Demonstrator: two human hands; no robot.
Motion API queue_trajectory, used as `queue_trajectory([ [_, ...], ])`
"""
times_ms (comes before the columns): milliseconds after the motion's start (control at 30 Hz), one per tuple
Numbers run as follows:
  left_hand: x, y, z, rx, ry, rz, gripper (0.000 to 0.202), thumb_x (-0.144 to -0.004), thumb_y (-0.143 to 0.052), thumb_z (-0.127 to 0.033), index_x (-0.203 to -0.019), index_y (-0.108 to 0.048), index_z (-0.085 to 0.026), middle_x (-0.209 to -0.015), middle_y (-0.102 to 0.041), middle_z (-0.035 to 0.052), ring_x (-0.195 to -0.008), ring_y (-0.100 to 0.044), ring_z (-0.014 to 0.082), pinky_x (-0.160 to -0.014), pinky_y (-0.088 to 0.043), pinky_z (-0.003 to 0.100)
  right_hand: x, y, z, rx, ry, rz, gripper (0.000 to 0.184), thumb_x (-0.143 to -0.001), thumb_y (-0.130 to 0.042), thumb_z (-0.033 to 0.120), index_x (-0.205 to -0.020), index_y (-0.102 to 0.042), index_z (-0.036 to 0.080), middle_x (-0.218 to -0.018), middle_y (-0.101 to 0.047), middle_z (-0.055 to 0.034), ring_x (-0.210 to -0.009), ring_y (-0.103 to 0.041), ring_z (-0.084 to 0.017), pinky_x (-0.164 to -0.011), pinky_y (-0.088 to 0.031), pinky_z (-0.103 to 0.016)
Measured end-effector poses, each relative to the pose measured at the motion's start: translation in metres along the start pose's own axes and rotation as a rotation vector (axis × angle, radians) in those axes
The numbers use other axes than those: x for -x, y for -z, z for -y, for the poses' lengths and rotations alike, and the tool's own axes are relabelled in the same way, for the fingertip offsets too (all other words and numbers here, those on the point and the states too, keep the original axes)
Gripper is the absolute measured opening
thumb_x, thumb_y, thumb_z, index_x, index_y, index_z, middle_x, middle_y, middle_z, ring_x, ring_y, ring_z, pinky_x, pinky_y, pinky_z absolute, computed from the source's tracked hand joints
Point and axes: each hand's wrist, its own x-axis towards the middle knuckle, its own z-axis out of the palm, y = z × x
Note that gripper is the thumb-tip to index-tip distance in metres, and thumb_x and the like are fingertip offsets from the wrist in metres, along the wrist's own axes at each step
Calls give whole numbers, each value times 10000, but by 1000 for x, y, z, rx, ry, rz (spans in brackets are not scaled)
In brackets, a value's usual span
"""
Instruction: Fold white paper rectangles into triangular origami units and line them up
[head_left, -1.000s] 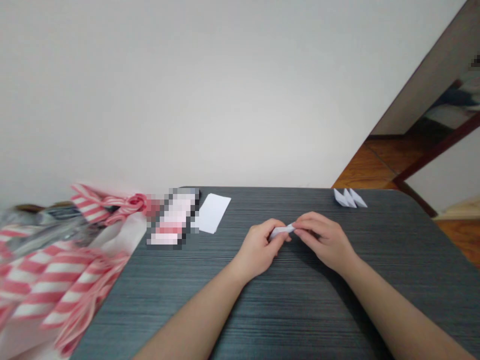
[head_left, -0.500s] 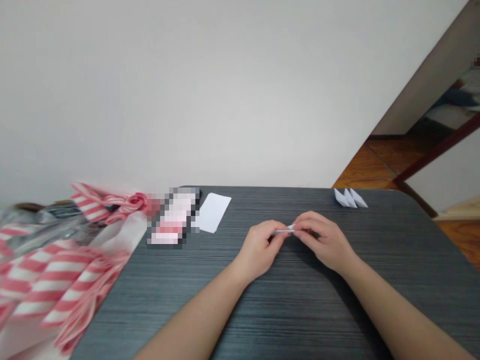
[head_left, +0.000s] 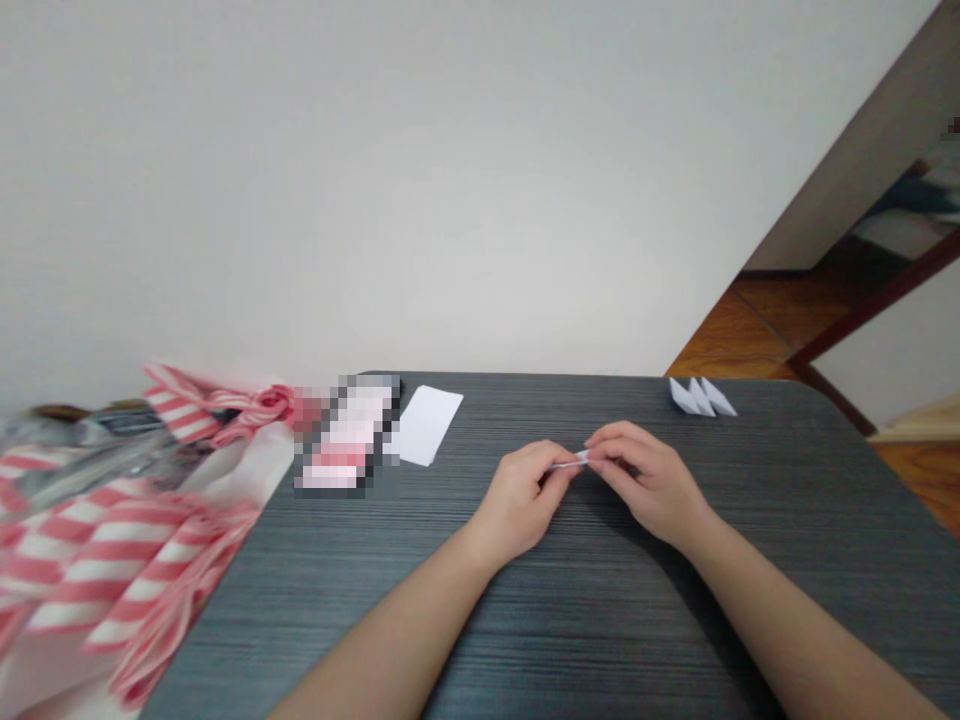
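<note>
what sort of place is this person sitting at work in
Probably a room in a home: a dark table by a plain wall, striped fabric heaped to the left, and wood-look flooring beyond.

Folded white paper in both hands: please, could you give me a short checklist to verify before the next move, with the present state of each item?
1. Left hand pinches the folded white paper: ok.
2. Right hand pinches its other end: ok.
3. Creases sharp, edges aligned: cannot tell; too small and partly covered.
4. White paper sheets apart from both hands: ok.
5. Three folded paper pieces set aside, near the far edge of the table: ok.
</note>
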Motion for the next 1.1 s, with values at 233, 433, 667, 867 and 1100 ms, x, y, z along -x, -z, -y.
queue_trajectory([
  [233, 0, 0, 1, 3, 40, -26, 213, -965, -513, -292, -920, -687, -178, -795, -686, 30, -744, -617, 148, -687, -467, 242, 2, -2, -2, 5, 16, -2, 114, -911, -626, 193, -978, -710, 232, -1024, -680, -76, -877, -655, -187, -695, -546, -296],
  [433, 0, 0, 1, 16, 23, 9, 230, -966, -509, -313, -900, -689, -187, -841, -698, 36, -743, -619, 146, -682, -472, 242, 1, -1, 0, 36, 15, 4, 119, -936, -586, 190, -933, -700, 227, -994, -678, -78, -910, -654, -204, -788, -549, -344],
  [667, 0, 1, 1, 8, 33, 24, 236, -963, -507, -326, -903, -688, -188, -829, -694, 36, -735, -616, 148, -666, -471, 241, 0, 0, 1, 29, 1, 21, 125, -939, -569, 186, -922, -686, 227, -1002, -662, -78, -907, -645, -204, -779, -549, -341],
  [867, -1, 1, -1, 10, 35, 31, 238, -961, -508, -319, -882, -686, -181, -797, -685, 33, -703, -603, 140, -648, -458, 234, -1, 0, 4, 26, 10, 18, 125, -936, -570, 175, -904, -683, 220, -1003, -645, -78, -915, -634, -205, -780, -537, -339],
  [1100, 0, 1, 0, 12, 58, 36, 239, -958, -507, -327, -895, -688, -183, -767, -675, 25, -685, -594, 138, -621, -447, 226, -1, 0, 2, 16, -3, 31, 118, -936, -570, 184, -897, -675, 223, -1011, -632, -78, -896, -627, -201, -750, -537, -331],
])
